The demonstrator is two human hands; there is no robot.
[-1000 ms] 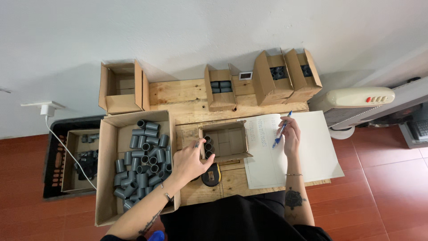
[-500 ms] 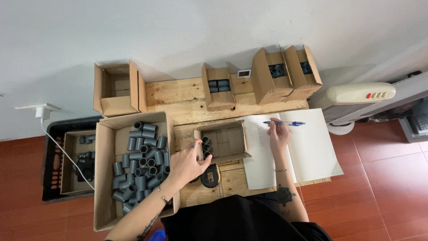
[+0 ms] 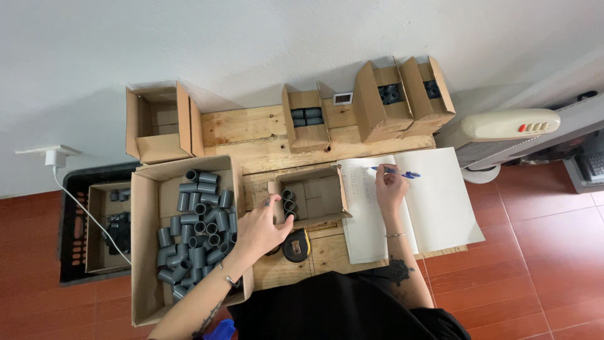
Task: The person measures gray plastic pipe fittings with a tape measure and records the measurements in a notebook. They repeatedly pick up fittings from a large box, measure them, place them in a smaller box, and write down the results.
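Now we look straight down on our wooden pallet workbench (image 3: pixel 251 126), and our view sits slightly differently than a second ago, when our right hand held the pen upright over the page; since then the pen has swung to lie almost level, pointing right, so the writing stroke seems paused or finished. Our right hand (image 3: pixel 390 187) is closed around the blue ballpoint pen (image 3: pixel 396 172), fingers pinched on its barrel, resting on the left page of the open white notebook (image 3: pixel 440 201). Our left hand (image 3: pixel 261 228) has stayed in about the same place, at the left wall of the small open cardboard box (image 3: pixel 314 198), fingers loosely spread and curled over its edge; whether it grips anything we cannot tell. Inside that box a few short grey plastic pipe couplings (image 3: pixel 288 204) stand in a column along the left side. Just left of our wrist, the large cardboard box (image 3: pixel 148 252) holds a loose heap of the same grey couplings (image 3: pixel 198 236). A round black-and-yellow tape measure (image 3: pixel 296 245) lies on the bench just beside the left hand. Four more cardboard boxes line the back edge.
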